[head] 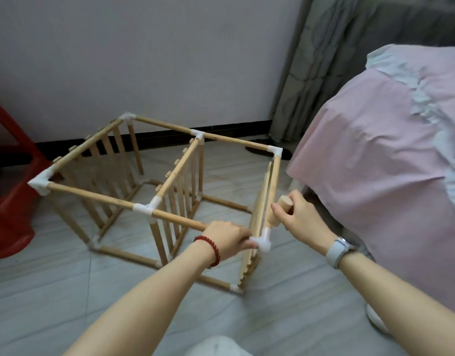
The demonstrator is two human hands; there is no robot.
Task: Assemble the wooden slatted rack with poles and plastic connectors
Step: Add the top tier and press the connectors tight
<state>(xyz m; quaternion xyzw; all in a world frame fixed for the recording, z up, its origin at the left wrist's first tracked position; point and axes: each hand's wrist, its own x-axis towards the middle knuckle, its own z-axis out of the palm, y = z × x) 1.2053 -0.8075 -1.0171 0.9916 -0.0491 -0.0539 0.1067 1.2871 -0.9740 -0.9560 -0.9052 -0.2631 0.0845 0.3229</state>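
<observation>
The wooden rack (pixel 98 194) stands on the tiled floor as a box of round poles, with three slatted panels upright inside it and white plastic connectors at the joints. My left hand (pixel 227 238) grips the near top pole right beside the near right corner connector (pixel 263 242). My right hand (pixel 302 214) holds a short wooden mallet (pixel 283 205); its head lies against the top pole of the right slatted panel (pixel 259 214), just above that connector.
A bed with a pink cover (pixel 388 150) stands close on the right. A red plastic stool (pixel 8 191) sits at the left. A grey curtain (pixel 324 60) hangs behind the bed, and the wall runs along the back.
</observation>
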